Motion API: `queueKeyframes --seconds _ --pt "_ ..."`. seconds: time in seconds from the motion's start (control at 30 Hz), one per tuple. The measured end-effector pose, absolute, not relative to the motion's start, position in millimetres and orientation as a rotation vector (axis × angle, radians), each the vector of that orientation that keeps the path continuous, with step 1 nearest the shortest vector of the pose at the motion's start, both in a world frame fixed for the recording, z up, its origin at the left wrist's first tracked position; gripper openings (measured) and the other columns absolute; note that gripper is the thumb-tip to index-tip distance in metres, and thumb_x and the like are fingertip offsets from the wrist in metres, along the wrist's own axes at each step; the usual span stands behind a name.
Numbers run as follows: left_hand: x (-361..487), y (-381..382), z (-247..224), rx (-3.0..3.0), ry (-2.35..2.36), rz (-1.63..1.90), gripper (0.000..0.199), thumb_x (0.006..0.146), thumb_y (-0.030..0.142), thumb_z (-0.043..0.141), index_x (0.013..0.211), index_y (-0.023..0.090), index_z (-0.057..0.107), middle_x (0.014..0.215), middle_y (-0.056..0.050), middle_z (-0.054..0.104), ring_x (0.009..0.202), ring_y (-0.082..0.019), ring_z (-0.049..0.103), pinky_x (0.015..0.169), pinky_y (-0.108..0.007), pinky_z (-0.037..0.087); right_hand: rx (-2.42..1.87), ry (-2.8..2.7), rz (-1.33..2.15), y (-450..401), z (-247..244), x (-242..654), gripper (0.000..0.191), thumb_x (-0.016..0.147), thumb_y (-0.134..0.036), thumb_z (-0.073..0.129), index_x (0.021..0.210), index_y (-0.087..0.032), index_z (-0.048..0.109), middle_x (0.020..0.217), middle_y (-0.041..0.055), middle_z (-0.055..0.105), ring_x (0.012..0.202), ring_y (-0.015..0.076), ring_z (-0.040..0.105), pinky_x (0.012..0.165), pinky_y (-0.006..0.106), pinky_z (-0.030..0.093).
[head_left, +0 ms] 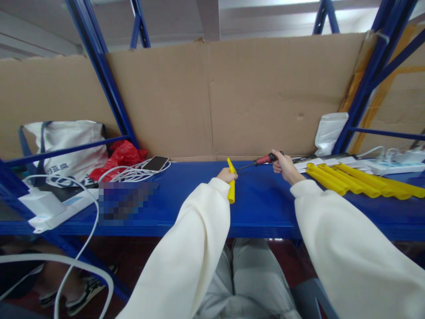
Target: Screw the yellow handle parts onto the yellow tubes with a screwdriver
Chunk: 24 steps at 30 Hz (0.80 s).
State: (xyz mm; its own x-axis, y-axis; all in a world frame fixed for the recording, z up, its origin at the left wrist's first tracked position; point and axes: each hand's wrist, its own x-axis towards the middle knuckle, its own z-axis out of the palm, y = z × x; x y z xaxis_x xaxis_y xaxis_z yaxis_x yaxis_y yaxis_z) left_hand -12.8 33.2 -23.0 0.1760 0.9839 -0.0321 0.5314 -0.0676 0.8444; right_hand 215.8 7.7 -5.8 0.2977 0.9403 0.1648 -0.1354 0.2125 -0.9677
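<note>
My left hand is closed around a yellow tapered tube, which stands roughly upright over the blue shelf with its narrow end up. In my right hand is a screwdriver with a red and black handle, gripped at the handle's end. Its thin shaft points left, and the tip meets the upper part of the tube near my left fingers. Whether the tip is inside the tube or only against it, I cannot tell. Several more yellow tubes lie side by side on the shelf to the right.
On the left are a power strip, a white cable coil, a phone, a red plastic bag and a cloth tote bag. A cardboard wall closes the back. Another power strip sits far right.
</note>
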Motion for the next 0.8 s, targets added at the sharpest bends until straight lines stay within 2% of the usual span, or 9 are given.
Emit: queueKeyframes --seconds 0.1,0.2,0.3,0.37,0.47,0.57,0.67,0.73,0.8 --pt "-13.7 34.8 -23.0 1.709 1.45 0.76 0.011 0.078 0.002 0.066 0.081 0.01 0.073 0.057 0.002 0.061 0.055 -0.013 0.058 0.065 -0.026 0.051 -1.038 -0.959 0.998 6.4 -3.4 214.2 0.028 0.088 -0.036 0.065 0.075 -0.024 0.044 0.045 -0.0087 0.038 0.035 0.0075 0.03 0.032 0.018 0.023" --pt "-14.1 35.9 -23.0 1.709 1.448 0.758 0.011 0.076 0.002 0.067 0.079 0.011 0.072 0.058 0.001 0.062 0.056 -0.014 0.06 0.064 -0.025 0.051 -1.027 -0.988 1.01 8.1 -4.4 215.2 0.034 0.088 -0.047 0.067 0.075 -0.024 0.045 0.05 -0.0052 0.047 0.037 0.0089 0.037 0.032 0.019 0.025" --pt "-14.0 36.2 -23.1 1.703 1.458 0.759 0.012 0.075 0.003 0.068 0.081 0.011 0.073 0.059 0.0 0.064 0.056 -0.014 0.061 0.063 -0.025 0.051 -1.063 -0.993 0.953 10.8 -7.2 217.0 0.05 0.088 -0.057 0.068 0.068 -0.026 0.035 0.042 -0.0086 0.033 0.033 0.0066 0.027 0.031 0.02 0.021" --pt "-13.7 36.3 -23.3 1.704 1.462 0.757 0.013 0.076 0.003 0.068 0.084 0.011 0.074 0.061 0.0 0.065 0.057 -0.014 0.061 0.063 -0.025 0.051 -1.065 -0.987 0.935 11.7 -7.7 217.5 0.05 0.088 -0.052 0.069 0.067 -0.026 0.032 0.041 -0.0108 0.027 0.032 0.0056 0.023 0.032 0.02 0.02" --pt "-13.0 36.5 -23.5 1.708 1.466 0.753 0.013 0.077 0.003 0.067 0.085 0.011 0.074 0.061 0.0 0.064 0.056 -0.014 0.06 0.063 -0.025 0.051 -1.042 -0.978 0.984 11.0 -6.2 216.8 0.036 0.086 -0.041 0.068 0.071 -0.025 0.04 0.044 -0.0087 0.037 0.034 0.0064 0.028 0.032 0.018 0.022" --pt "-12.5 36.0 -23.3 1.71 1.47 0.749 0.012 0.077 0.002 0.066 0.081 0.011 0.072 0.057 0.001 0.061 0.054 -0.013 0.058 0.062 -0.024 0.05 -1.039 -0.965 0.999 9.8 -5.7 216.3 0.031 0.087 -0.044 0.066 0.075 -0.024 0.045 0.049 -0.0056 0.046 0.037 0.0086 0.036 0.032 0.019 0.024" --pt "-12.5 35.1 -23.1 1.708 1.452 0.758 0.011 0.077 0.002 0.066 0.079 0.01 0.072 0.058 0.001 0.062 0.056 -0.013 0.059 0.064 -0.025 0.051 -1.057 -0.972 0.953 9.6 -7.1 216.7 0.044 0.087 -0.053 0.068 0.069 -0.025 0.038 0.043 -0.0085 0.034 0.034 0.0072 0.028 0.031 0.019 0.022" --pt "-12.6 34.8 -23.1 1.704 1.445 0.769 0.011 0.077 0.001 0.066 0.08 0.01 0.073 0.059 0.0 0.063 0.057 -0.014 0.06 0.066 -0.026 0.052 -1.06 -0.976 0.939 9.8 -7.4 216.9 0.047 0.086 -0.05 0.071 0.067 -0.026 0.035 0.041 -0.0102 0.028 0.034 0.0064 0.025 0.031 0.019 0.021" --pt "-12.6 34.8 -23.4 1.701 1.445 0.772 0.012 0.077 0.001 0.065 0.081 0.01 0.073 0.059 0.001 0.062 0.057 -0.014 0.06 0.066 -0.026 0.052 -1.046 -0.97 0.956 9.9 -6.7 216.8 0.04 0.085 -0.043 0.071 0.068 -0.025 0.039 0.044 -0.0085 0.034 0.035 0.0071 0.029 0.031 0.019 0.022"
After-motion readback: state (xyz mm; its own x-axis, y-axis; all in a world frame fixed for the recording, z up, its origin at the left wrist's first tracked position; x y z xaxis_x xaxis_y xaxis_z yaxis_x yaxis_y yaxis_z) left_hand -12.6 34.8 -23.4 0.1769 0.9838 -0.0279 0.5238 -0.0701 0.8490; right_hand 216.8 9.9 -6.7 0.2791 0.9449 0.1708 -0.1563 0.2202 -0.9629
